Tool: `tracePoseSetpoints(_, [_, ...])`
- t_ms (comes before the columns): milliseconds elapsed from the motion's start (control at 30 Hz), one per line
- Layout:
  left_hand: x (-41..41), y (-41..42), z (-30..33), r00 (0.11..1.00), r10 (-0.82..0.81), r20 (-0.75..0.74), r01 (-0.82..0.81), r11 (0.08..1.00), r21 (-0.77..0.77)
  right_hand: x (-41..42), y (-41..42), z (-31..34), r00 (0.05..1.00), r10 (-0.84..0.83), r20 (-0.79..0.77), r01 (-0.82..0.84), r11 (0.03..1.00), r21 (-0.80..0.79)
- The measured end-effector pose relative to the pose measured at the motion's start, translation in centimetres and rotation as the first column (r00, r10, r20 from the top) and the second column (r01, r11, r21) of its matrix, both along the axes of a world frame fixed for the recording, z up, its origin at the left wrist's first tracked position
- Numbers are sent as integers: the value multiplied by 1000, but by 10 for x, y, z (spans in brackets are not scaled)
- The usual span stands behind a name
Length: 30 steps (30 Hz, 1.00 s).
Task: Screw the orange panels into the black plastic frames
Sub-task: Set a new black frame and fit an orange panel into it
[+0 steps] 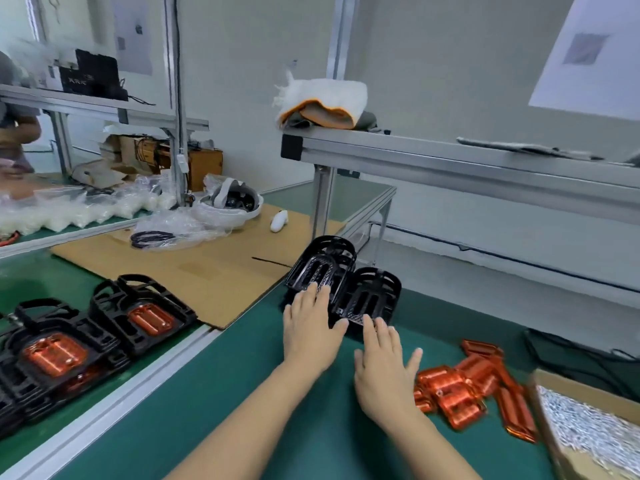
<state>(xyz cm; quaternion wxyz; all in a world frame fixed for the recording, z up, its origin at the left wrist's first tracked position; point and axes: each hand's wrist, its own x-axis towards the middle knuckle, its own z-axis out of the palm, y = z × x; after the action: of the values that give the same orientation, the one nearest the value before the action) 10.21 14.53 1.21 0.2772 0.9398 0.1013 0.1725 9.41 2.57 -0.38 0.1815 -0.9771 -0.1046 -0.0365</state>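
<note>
Two stacks of empty black plastic frames [349, 285] stand on the green mat ahead of me. My left hand [310, 332] lies flat with straight fingers on the near edge of the left stack. My right hand [384, 370] is spread open, its fingertips touching the near edge of the right stack [375, 292]. A heap of loose orange panels [467, 389] lies to the right of my right hand. At the left, several black frames with orange panels set in them [145, 315] lie in a pile.
A cardboard box of small silver screws [588, 431] sits at the lower right. A cardboard sheet [194, 268] lies beyond the assembled frames, with a white headset [230, 204], plastic bags and a coiled cable. An aluminium shelf [450, 157] overhangs the bench's far side.
</note>
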Motion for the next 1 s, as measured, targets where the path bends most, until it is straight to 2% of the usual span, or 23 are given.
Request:
tracePoseSetpoints(167, [14, -28, -14, 997, -59, -40, 62, 996, 71, 34, -18, 3, 992, -129, -13, 129, 992, -12])
tracePoseSetpoints(367, [24, -34, -21, 1000, 14, -14, -11, 984, 178, 71, -17, 7, 972, -234, 22, 235, 972, -16])
tracePoseSetpoints(533, [33, -25, -22, 998, 32, -50, -22, 981, 191, 87, -9, 10, 954, -287, -83, 296, 947, 129])
tracePoseSetpoints(700, [40, -20, -22, 997, -2, -82, 13, 991, 132, 97, -13, 9, 917, -354, -185, 396, 869, 297])
tracePoseSetpoints(867, [42, -17, -23, 998, -17, -68, 25, 993, 113, 101, -23, 11, 893, -420, -161, 448, 798, 403])
tracePoseSetpoints(1000, [39, -16, -21, 998, -34, -57, 38, 996, 81, 92, -45, 19, 910, -399, -115, 403, 784, 472])
